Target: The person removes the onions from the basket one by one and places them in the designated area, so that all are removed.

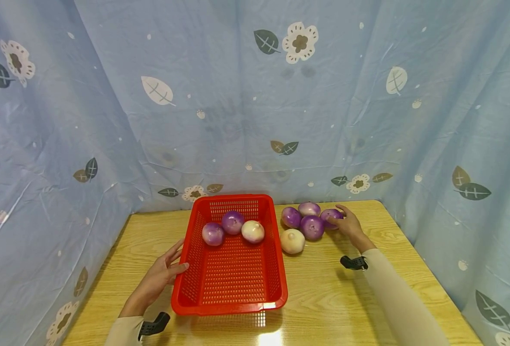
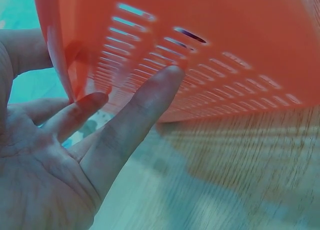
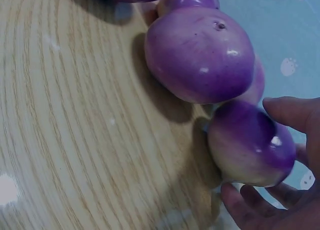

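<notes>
My left hand grips the left rim of a red plastic basket, thumb over the rim. In the left wrist view its fingers lie against the outside of the slotted wall. Inside the basket, toward the back, sit three turnips: two purple ones and one mostly white. On the table to the right, my right hand has its thumb and fingers around a purple-and-white turnip, the rightmost of a cluster. A larger purple turnip lies right beside it.
Several other turnips lie close together beside the basket's right wall, among them a whitish one nearest the front. They rest on a wooden table. A blue patterned curtain hangs behind the table and along both sides.
</notes>
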A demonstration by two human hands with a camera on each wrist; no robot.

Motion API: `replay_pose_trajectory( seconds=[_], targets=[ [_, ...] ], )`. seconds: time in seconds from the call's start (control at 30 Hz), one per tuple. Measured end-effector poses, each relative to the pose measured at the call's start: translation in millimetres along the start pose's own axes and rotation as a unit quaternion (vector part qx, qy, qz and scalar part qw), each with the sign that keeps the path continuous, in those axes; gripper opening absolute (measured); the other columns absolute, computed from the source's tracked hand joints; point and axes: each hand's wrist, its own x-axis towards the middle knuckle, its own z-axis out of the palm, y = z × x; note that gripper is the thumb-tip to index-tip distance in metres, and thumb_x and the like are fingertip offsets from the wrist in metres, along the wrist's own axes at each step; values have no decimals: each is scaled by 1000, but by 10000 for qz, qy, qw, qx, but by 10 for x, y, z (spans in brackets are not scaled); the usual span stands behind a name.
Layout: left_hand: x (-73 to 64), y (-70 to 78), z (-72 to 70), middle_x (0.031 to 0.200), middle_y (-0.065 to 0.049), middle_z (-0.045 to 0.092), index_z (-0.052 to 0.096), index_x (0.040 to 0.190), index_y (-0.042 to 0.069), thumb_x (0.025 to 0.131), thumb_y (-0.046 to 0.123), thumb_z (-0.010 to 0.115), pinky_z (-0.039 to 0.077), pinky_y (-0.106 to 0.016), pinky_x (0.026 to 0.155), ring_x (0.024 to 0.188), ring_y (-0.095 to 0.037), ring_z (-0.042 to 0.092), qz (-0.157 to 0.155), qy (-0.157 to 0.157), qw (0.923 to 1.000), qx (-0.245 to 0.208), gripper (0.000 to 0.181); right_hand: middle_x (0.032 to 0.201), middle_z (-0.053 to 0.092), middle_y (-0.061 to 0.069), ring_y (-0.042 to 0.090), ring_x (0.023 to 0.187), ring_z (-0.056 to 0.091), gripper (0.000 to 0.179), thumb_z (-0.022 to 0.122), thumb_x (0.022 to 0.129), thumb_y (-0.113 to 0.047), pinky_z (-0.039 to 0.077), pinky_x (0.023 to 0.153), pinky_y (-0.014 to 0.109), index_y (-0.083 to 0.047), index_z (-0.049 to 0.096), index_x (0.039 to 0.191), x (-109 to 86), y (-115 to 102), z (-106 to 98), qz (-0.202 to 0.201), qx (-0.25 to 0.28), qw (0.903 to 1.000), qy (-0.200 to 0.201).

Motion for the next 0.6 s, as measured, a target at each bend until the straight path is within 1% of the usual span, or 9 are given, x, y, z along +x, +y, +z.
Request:
replay_pose_trajectory(
  seconds=[0.07,0.27,0.43,0.6],
  targets=[
    [-2,2,4,162,-23,19,15,159,22,95,14,62,59,-50,83,123,-41,59,-1,-8,10000,18,80,146,37,36,50,134,39,72,65,93,-23,37,110,56,-2,30,152,-29,-12,-45,-88,-206,9997,74],
    [-6,3,1,162,-23,17,15,159,22,96,14,60,59,-51,84,125,-43,56,18,-20,10000,62,78,152,32,33,51,137,36,70,66,93,-22,42,106,59,-2,32,151,-118,-112,-184,-317,-611,9974,219],
    [-6,-1,-4,163,-23,17,15,159,22,96,15,61,59,-51,84,125,-43,57,26,-54,10000,46,79,153,33,29,49,138,36,70,67,92,-22,41,107,59,-4,34,151,-232,-259,-302,-517,-599,9962,371],
    [-3,-3,-5,162,-23,17,15,159,22,96,15,62,58,-51,84,124,-44,57,28,-55,10000,25,79,154,35,26,46,139,37,70,69,91,-24,40,107,60,-7,36,151,-388,-439,-388,-735,-523,9948,477]
  ],
)
